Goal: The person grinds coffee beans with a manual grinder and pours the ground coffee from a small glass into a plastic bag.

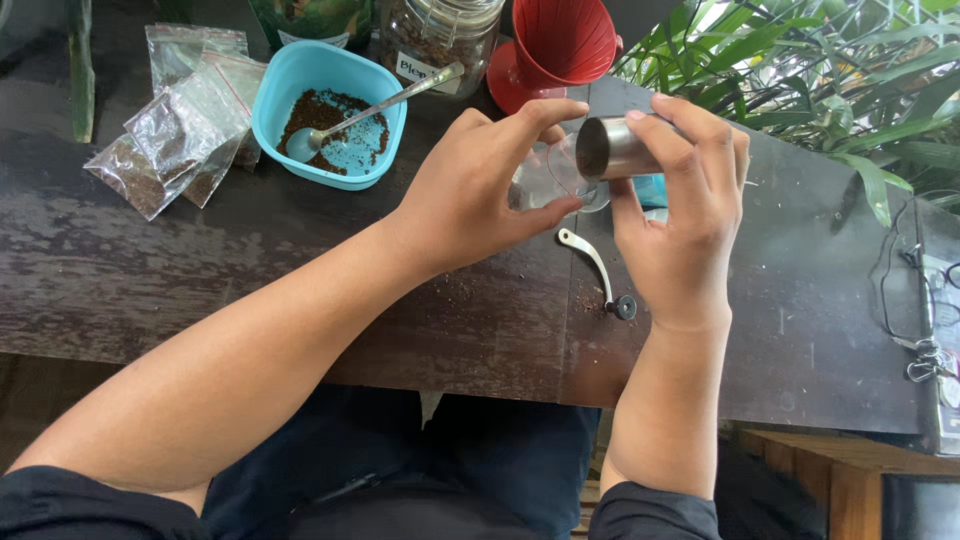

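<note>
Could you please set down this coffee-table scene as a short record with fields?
left hand: holds a clear container
right hand: holds a steel cylinder, open end facing the container
table: dark wood, specks of grounds
crank handle: lies loose below the hands
blue bowl: grounds and a spoon inside
small bags: left of the bowl
red dripper: behind the hands
glass jar: behind the bowl
</note>
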